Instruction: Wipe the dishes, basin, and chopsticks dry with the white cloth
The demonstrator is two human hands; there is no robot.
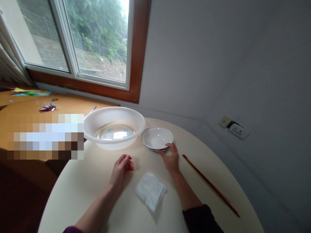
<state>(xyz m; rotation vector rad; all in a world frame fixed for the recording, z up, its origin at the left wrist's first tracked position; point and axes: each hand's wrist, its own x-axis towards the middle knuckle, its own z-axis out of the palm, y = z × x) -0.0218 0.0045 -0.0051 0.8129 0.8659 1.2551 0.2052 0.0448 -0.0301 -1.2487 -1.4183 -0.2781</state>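
Note:
Several shallow white dishes are stacked on the round table, right of a large translucent basin. My right hand is at the stack's near right edge, its thumb and fingers pinching the rim of the top dish. My left hand rests near the basin's front with its fingers curled in; nothing shows in it. Between my forearms lies a folded white cloth. The basin holds what looks like clear water, with a bright reflection and a bluish pattern at its bottom.
Red-brown chopsticks lie slanting on the right side of the round cream table. A wooden desk with pens and coloured papers stands at the left. Behind are a window and a wall with a socket.

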